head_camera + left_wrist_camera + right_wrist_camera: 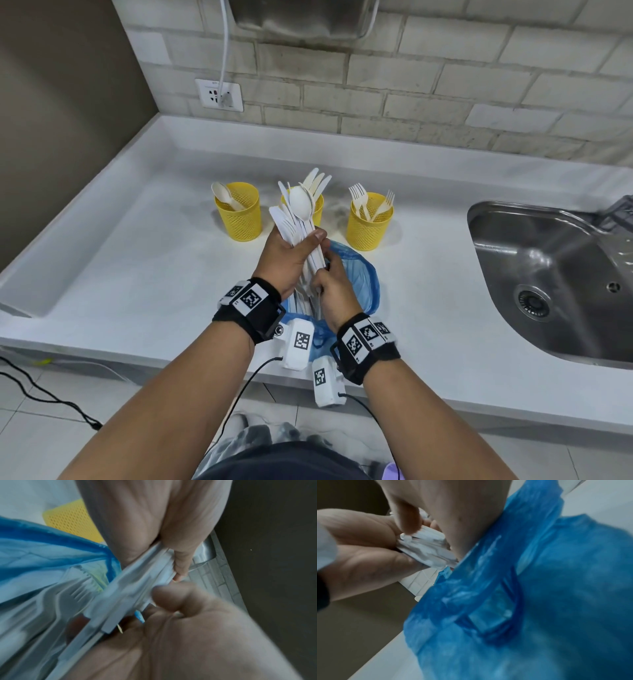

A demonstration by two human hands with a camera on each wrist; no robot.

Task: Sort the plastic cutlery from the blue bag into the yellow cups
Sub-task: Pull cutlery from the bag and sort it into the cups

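Note:
My left hand (301, 250) grips a bundle of white plastic cutlery (300, 209) upright above the blue bag (364, 281), spoon bowl and knife blades fanned at the top. Just below it, my right hand (325, 274) pinches the handles. In the left wrist view, fingers of the right hand (180, 563) curl round the handles (126, 588), and more forks lie in the bag (42, 550). The right wrist view shows the handle ends (428, 547) between both hands. Three yellow mesh cups stand behind: the left cup (239, 219) with spoons, the middle cup (319, 207) with knives, the right cup (368, 226) with forks.
A steel sink (548, 274) is set into the white counter (137, 274) on the right. Behind the cups is a tiled wall with a socket (219, 94) and a white cable. The counter's front edge runs under my wrists.

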